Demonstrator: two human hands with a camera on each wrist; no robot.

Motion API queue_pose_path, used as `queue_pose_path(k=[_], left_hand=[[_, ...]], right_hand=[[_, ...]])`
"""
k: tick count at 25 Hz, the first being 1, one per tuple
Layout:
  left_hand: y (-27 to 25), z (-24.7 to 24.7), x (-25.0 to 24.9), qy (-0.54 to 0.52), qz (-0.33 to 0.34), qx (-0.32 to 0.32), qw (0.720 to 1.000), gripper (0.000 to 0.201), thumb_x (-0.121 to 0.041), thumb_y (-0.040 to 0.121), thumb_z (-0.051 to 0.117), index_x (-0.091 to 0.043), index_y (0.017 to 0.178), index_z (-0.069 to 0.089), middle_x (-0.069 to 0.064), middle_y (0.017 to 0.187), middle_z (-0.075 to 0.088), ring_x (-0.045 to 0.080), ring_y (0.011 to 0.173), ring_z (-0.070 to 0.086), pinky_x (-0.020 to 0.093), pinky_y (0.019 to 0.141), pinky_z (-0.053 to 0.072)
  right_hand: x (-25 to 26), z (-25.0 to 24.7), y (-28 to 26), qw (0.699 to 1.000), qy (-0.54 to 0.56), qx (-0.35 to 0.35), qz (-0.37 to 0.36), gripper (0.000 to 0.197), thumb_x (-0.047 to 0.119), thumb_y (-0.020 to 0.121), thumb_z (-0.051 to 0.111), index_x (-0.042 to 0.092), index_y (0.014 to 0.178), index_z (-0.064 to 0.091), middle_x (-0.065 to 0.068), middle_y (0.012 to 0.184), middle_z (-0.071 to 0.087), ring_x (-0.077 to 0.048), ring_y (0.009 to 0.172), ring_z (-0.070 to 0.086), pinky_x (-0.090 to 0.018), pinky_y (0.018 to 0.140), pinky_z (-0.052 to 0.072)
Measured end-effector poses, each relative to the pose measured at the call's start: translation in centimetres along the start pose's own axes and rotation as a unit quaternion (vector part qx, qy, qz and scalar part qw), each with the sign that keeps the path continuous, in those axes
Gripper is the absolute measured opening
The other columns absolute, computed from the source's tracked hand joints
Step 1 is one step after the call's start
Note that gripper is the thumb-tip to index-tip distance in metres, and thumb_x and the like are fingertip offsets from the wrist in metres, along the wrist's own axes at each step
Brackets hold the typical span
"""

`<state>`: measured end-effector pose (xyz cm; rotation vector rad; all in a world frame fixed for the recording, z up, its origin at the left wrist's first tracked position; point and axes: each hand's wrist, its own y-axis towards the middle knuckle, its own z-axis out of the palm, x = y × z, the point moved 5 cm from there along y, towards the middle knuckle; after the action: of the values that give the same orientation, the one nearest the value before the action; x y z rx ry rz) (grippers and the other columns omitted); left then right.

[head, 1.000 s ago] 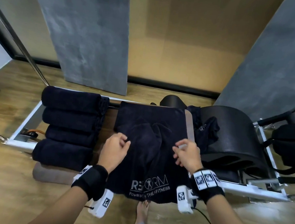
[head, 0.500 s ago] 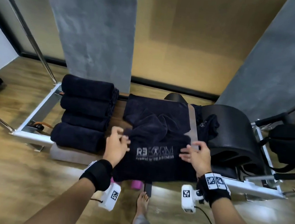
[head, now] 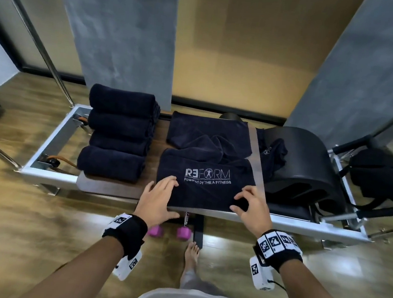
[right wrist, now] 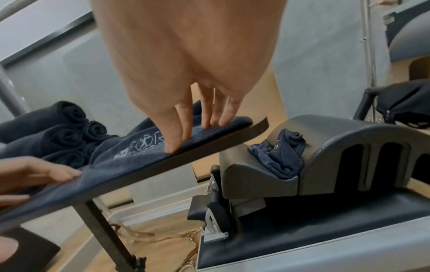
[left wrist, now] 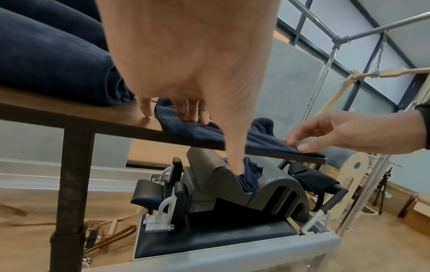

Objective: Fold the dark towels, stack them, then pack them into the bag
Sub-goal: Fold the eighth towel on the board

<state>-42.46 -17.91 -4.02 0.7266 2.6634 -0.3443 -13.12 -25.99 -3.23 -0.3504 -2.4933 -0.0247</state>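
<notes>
A dark navy towel (head: pixel 202 193) with a white logo lies folded on a wooden board (head: pixel 113 184), its far half rumpled. My left hand (head: pixel 158 198) presses flat on its near left corner, fingers (left wrist: pixel 193 114) straight on the cloth. My right hand (head: pixel 250 206) presses the near right corner with its fingertips (right wrist: pixel 184 136). Several rolled dark towels (head: pixel 116 134) lie side by side on the board's left end. Another dark towel (head: pixel 272 152) lies crumpled on the black arc barrel (head: pixel 306 166). A black bag (head: pixel 380 179) hangs at the far right.
The board sits across a metal reformer frame (head: pixel 48 176). Pink dumbbells (head: pixel 182 233) and my bare foot (head: pixel 192 253) are on the wooden floor below the near edge. Grey wall panels stand behind, and metal poles rise at the left.
The towel's hanging near part has been folded up onto the board, logo now on top. Both hands have let go of the cloth and moved back to its near corners.
</notes>
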Motion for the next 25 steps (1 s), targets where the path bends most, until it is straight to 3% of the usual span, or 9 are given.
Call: queue_pose_path(k=[3, 5, 7, 9, 11, 15, 20, 23, 25], left_hand=[[-0.5, -0.6, 0.3, -0.02, 0.012, -0.013, 1.0, 0.048, -0.016, 0.092, 0.077, -0.026, 0.127, 0.045, -0.009, 0.167, 0.033, 0.011, 0.154, 0.034, 0.04, 0.128, 0.021], [-0.7, -1.1, 0.5, -0.053, 0.024, -0.013, 0.998, 0.022, -0.012, 0.098, 0.069, -0.019, 0.115, 0.056, -0.005, 0.168, 0.037, 0.012, 0.157, 0.03, 0.038, 0.127, 0.023], [-0.8, -2.0, 0.7, -0.088, 0.026, -0.042, 0.995, 0.009, -0.012, 0.103, 0.065, -0.014, 0.11, 0.068, -0.001, 0.157, 0.054, 0.014, 0.151, 0.043, 0.033, 0.121, 0.034], [-0.8, -3.3, 0.7, -0.121, 0.03, -0.104, 0.987, 0.01, -0.012, 0.103, 0.065, -0.015, 0.107, 0.073, -0.002, 0.128, 0.073, 0.017, 0.126, 0.064, 0.029, 0.105, 0.047], [-0.5, -4.9, 0.6, -0.168, 0.032, -0.162, 0.972, 0.011, -0.013, 0.102, 0.065, -0.022, 0.103, 0.07, -0.009, 0.104, 0.074, 0.012, 0.101, 0.069, 0.031, 0.089, 0.054], [2.3, -7.5, 1.1, -0.277, 0.004, -0.247, 0.929, 0.018, -0.013, 0.102, 0.065, -0.03, 0.099, 0.068, -0.018, 0.094, 0.071, 0.002, 0.093, 0.067, 0.016, 0.082, 0.048], [8.3, -10.0, 1.4, -0.333, -0.038, -0.295, 0.895, 0.006, -0.021, 0.099, 0.072, -0.027, 0.099, 0.073, -0.017, 0.095, 0.073, 0.0, 0.091, 0.066, 0.008, 0.078, 0.045], [12.4, -11.2, 1.8, -0.345, -0.091, -0.333, 0.873, 0.004, -0.025, 0.096, 0.077, -0.023, 0.097, 0.074, -0.013, 0.088, 0.073, -0.001, 0.089, 0.066, 0.005, 0.077, 0.044], [15.5, -11.6, 2.1, -0.341, -0.128, -0.352, 0.862, 0.002, -0.019, 0.098, 0.074, -0.018, 0.1, 0.074, -0.007, 0.087, 0.072, 0.003, 0.085, 0.065, 0.002, 0.075, 0.04]], right_hand=[[-0.2, 0.4, -1.1, 0.999, -0.03, 0.031, -0.023, 0.038, 0.028, 0.079, 0.09, 0.022, 0.107, 0.066, 0.012, 0.132, 0.043, -0.003, 0.124, 0.04, -0.022, 0.103, 0.035], [-0.7, 0.4, -1.5, 0.998, -0.051, 0.034, -0.03, 0.035, 0.017, 0.081, 0.087, 0.023, 0.108, 0.065, 0.01, 0.137, 0.044, -0.008, 0.128, 0.045, -0.022, 0.103, 0.036], [-1.0, 0.2, -1.7, 0.998, -0.049, 0.025, -0.037, 0.029, 0.006, 0.085, 0.081, 0.021, 0.105, 0.067, 0.007, 0.137, 0.048, -0.013, 0.127, 0.051, -0.022, 0.101, 0.038], [-0.9, -0.2, -1.7, 0.998, -0.033, 0.009, -0.057, 0.022, 0.003, 0.088, 0.076, 0.02, 0.1, 0.068, 0.007, 0.128, 0.054, -0.015, 0.12, 0.056, -0.025, 0.1, 0.042], [-0.8, -0.8, -1.5, 0.997, -0.011, -0.008, -0.074, 0.022, 0.004, 0.094, 0.07, 0.024, 0.1, 0.064, 0.01, 0.113, 0.059, -0.013, 0.105, 0.061, -0.034, 0.095, 0.051], [-0.7, -3.8, 0.4, 0.997, 0.03, -0.059, -0.049, 0.029, 0.0, 0.097, 0.059, 0.028, 0.102, 0.059, 0.006, 0.094, 0.067, -0.016, 0.085, 0.064, -0.042, 0.08, 0.055], [-0.2, -9.2, 7.3, 0.974, 0.145, -0.17, -0.028, 0.021, -0.003, 0.094, 0.067, 0.016, 0.101, 0.073, 0.007, 0.095, 0.075, -0.001, 0.093, 0.069, -0.024, 0.088, 0.055], [0.3, -11.6, 13.0, 0.965, 0.169, -0.197, -0.025, 0.015, 0.001, 0.093, 0.072, 0.014, 0.097, 0.076, 0.01, 0.092, 0.075, 0.009, 0.091, 0.069, -0.009, 0.085, 0.051], [0.5, -12.4, 17.3, 0.968, 0.155, -0.196, -0.03, 0.01, 0.003, 0.092, 0.074, 0.012, 0.095, 0.077, 0.008, 0.09, 0.076, 0.005, 0.088, 0.07, -0.011, 0.084, 0.051]])
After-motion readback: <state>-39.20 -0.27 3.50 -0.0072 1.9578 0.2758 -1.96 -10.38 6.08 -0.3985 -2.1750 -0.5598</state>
